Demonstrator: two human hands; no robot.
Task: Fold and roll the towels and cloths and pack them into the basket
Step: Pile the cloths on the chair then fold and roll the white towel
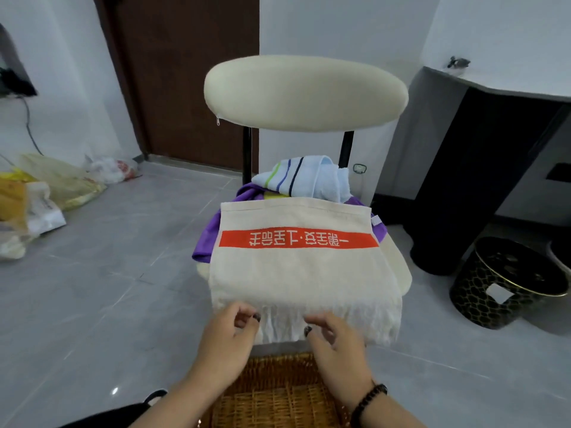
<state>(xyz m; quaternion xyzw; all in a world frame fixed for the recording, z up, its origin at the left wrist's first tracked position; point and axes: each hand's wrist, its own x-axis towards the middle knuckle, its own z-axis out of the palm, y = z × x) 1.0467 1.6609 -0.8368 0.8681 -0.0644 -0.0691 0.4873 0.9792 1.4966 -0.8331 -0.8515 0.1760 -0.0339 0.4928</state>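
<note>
A cream towel (304,273) with an orange band of white lettering lies spread over the chair seat, its near edge hanging down over the front. My left hand (230,332) and my right hand (332,333) are at that near edge, fingers loosely curled beside the cloth; I cannot tell whether they pinch it. Behind the cream towel lie a light blue striped towel (304,177) and a purple cloth (207,239). A wicker basket (278,393) sits on the floor below my hands.
The chair's cream backrest (306,92) rises behind the pile. A black patterned round box (506,281) stands at the right next to a dark cabinet (482,168). Plastic bags (46,196) lie on the grey floor at the left.
</note>
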